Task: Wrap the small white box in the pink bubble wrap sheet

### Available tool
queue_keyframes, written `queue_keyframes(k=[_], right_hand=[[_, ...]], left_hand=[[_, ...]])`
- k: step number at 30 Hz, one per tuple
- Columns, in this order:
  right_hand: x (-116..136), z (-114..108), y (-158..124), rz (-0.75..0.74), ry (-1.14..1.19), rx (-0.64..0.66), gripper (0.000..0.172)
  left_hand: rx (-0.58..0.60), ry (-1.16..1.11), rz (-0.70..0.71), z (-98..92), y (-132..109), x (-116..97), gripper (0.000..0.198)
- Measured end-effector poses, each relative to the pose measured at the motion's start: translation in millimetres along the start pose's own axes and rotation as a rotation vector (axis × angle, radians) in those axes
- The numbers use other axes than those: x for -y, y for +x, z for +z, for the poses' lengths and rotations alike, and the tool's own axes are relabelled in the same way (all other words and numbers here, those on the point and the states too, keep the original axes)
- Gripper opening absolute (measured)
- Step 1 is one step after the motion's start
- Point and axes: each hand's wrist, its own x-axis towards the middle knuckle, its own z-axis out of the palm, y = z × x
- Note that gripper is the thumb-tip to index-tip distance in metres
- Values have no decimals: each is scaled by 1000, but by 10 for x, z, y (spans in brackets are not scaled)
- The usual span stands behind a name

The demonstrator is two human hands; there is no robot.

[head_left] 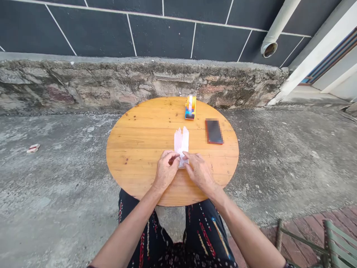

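A thin, crumpled white and pale pink piece [182, 140] lies lengthwise on the wooden table in front of me; its far end splits into two ragged tips. Whether it is tissue or thin plastic I cannot tell. My left hand [166, 167] is at its near left edge, thumb and forefinger closed in a pinch there. From the right, my right hand [198, 169] rests on the near part, with thumb and forefinger apart over the material. My fingers hide some of the near end. Beyond the piece stands a yellow and blue tape dispenser [190, 108].
The round wooden table [134, 149] stands close to my knees. A dark phone-like rectangle [214, 131], blurred out, lies at its right. Behind are a low stone ledge [111, 87] and a dark wall. A green chair [334, 242] is at the lower right.
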Motion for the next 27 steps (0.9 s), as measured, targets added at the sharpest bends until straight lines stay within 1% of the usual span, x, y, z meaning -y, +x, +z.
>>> queue_keyframes(k=[3, 5, 7, 9, 12, 14, 16, 21, 24, 27], right_hand=[[-60, 80, -25, 0, 181, -80, 44], [-63, 114, -54, 9, 222, -113, 46], [-30, 127, -113, 14, 214, -125, 50], [25, 132, -208, 13, 185, -124, 53], [105, 142, -369, -5, 161, -111, 59], [134, 147, -433, -15, 167, -110, 60], [141, 145, -443, -3, 176, -110, 60], [119, 103, -381, -7, 226, -96, 62], [99, 91, -385, 3, 279, -110, 62], [64, 106, -395, 30, 325, -115, 57]], left_hand=[[-13, 14, -5, 13, 11, -60, 13], [-24, 72, -5, 11, 0, -142, 12], [-32, 147, 0, 5, -55, -230, 12], [-36, 206, 6, -4, -160, -298, 14], [-23, 238, 11, -19, -343, -341, 14], [-11, 239, 0, -27, -412, -341, 15], [-6, 229, -25, -32, -411, -327, 14], [41, 209, -96, -52, -291, -292, 8], [76, 210, -85, -65, -280, -291, 11], [78, 225, -66, -59, -300, -293, 15]])
